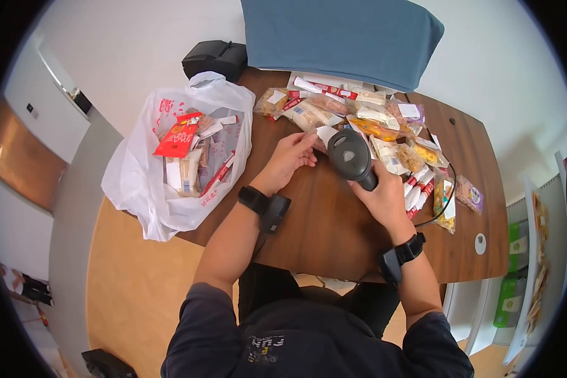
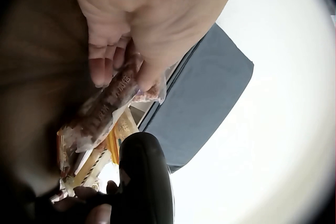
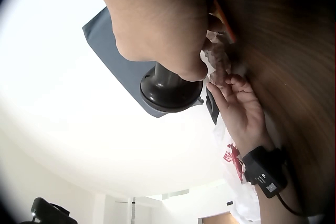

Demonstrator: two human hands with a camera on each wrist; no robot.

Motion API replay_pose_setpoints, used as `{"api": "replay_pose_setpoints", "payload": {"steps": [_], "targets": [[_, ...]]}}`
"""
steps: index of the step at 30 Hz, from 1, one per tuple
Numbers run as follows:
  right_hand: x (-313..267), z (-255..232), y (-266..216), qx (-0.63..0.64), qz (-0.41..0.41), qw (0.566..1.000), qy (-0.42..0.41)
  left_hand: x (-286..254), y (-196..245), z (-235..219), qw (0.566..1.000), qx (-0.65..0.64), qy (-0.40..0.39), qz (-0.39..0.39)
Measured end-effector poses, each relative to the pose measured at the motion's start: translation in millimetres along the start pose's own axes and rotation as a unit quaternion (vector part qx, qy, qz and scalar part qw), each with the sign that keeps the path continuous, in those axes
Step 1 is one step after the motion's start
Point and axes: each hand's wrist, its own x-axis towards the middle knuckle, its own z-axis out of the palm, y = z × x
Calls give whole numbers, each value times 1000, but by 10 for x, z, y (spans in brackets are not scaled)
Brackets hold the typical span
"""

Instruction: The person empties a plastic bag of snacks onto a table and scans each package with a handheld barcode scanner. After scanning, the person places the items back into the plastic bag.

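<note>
A black handheld barcode scanner (image 1: 349, 155) is gripped by its handle in my right hand (image 1: 385, 195), its head over the middle of the table. My left hand (image 1: 290, 164) pinches one end of a clear-wrapped snack packet (image 2: 107, 107), brownish with pale printed lettering. In the head view the scanner head hides most of this packet. The left wrist view shows it stretching from thumb and fingers toward the scanner. Beyond both hands, a pile of small snack packets (image 1: 312, 116) covers the back and right of the table, some with white labels.
On the left stands a white plastic bag (image 1: 131, 167), its mouth wide, with a red packet (image 1: 178, 137) and other snacks inside. A black device (image 1: 214, 57) and a blue-grey covered object (image 1: 340, 41) sit at the back. The cable (image 1: 451, 196) curves along the right.
</note>
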Motion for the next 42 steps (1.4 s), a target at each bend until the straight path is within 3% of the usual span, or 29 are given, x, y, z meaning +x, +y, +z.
{"api": "replay_pose_setpoints", "payload": {"steps": [5,7,26,34,42], "targets": [[-5,7,2,-1,-7,1000,6,-37,40,88,999,41,-14,-31],[-7,3,-7,-7,-11,1000,2,-61,42,143,998,58,-8,3],[-24,-22,-26,-35,-21,999,-28,-99,70,173,1000,15,-19,9],[-10,-16,-20,-32,-8,999,6,-43,81,27,990,-130,43,46],[-6,-6,-7,-40,-9,999,8,-57,103,-15,986,-141,70,56]]}}
